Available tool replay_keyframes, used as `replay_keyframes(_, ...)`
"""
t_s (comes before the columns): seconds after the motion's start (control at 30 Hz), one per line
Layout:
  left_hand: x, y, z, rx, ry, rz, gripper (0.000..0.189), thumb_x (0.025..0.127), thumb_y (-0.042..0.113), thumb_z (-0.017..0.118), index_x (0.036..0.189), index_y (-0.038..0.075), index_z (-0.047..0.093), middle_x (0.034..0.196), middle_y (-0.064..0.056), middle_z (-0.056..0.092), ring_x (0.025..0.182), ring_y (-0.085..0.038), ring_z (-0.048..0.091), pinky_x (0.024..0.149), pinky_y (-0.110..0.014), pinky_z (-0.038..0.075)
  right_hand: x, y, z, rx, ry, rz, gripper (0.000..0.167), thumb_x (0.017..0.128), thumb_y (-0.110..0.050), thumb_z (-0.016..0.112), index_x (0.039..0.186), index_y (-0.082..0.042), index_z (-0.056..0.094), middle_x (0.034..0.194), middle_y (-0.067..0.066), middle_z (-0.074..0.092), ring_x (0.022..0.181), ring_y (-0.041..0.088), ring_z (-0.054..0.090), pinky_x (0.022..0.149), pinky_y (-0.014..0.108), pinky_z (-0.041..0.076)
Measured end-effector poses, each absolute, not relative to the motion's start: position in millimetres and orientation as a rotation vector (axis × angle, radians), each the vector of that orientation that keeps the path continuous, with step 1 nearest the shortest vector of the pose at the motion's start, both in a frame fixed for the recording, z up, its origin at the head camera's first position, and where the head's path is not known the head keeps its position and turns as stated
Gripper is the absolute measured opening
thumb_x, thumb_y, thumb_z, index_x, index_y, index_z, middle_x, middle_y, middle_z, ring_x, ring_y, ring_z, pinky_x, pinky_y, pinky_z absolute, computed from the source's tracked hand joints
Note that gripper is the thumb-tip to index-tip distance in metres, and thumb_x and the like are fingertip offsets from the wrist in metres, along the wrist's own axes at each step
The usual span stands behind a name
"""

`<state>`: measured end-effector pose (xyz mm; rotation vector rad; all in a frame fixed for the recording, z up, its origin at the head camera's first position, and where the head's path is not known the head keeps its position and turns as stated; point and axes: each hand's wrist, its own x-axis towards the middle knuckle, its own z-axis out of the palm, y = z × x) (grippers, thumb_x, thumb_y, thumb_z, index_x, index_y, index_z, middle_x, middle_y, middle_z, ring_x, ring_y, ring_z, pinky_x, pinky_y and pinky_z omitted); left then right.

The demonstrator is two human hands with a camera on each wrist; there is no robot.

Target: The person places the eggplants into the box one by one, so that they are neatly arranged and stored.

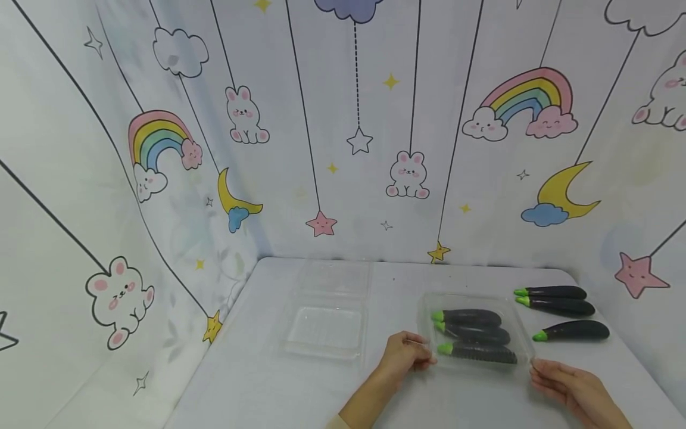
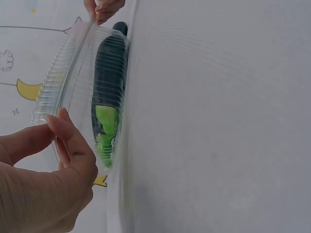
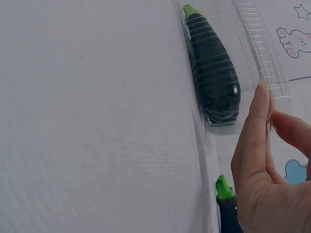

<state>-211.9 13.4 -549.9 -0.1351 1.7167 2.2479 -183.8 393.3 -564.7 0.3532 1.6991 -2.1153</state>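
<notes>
A clear plastic clamshell box with its lid down stands on the right half of the table. Inside lie three dark eggplants with bright green stems pointing left. My left hand pinches the rim at the box's near left corner between thumb and fingers; the left wrist view shows this pinch closely. At the near right corner my right hand pinches the rim likewise, and the right wrist view shows its thumb and fingers meeting at the edge.
Three loose eggplants lie on the table right of the box. A second clear plastic box, its lid laid back, sits open on the left. Behind the white table hangs a patterned curtain.
</notes>
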Motion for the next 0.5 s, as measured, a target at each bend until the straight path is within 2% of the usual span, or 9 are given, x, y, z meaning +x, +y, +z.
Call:
replay_keyframes(0.13,-218.5,16.3,-549.5,-0.124,1.711,2.273,0.030,0.083,-0.010,0.072,0.111,-0.005,0.063,0.089,-0.017,0.074,0.071,-0.017,0.074,0.066,-0.024,0.061,-190.2,390.3,-563.7,0.457,1.791,-2.111,0.013,0.104,-0.017,0.067,0.108,-0.012,0.078,0.111,0.003,0.076,0.101,0.018,0.075,0.098,0.043,0.059)
replay_keyframes(0.23,-223.6,19.0,-548.4,-0.118,1.712,2.289,0.029,0.085,-0.009,0.072,0.112,-0.007,0.063,0.091,-0.019,0.074,0.072,-0.018,0.074,0.068,-0.026,0.062,-195.9,390.5,-563.0,0.476,1.824,-2.117,0.020,0.102,-0.020,0.070,0.114,-0.006,0.076,0.110,0.003,0.076,0.101,0.019,0.075,0.098,0.043,0.058)
replay_keyframes(0.5,-240.4,28.8,-551.4,-0.140,1.711,2.306,0.026,0.086,-0.007,0.073,0.110,-0.006,0.065,0.087,-0.019,0.075,0.074,-0.019,0.075,0.069,-0.026,0.062,-210.3,390.4,-562.4,0.554,1.859,-2.123,0.011,0.096,-0.029,0.078,0.101,-0.020,0.074,0.105,-0.001,0.076,0.097,0.014,0.075,0.097,0.041,0.059)
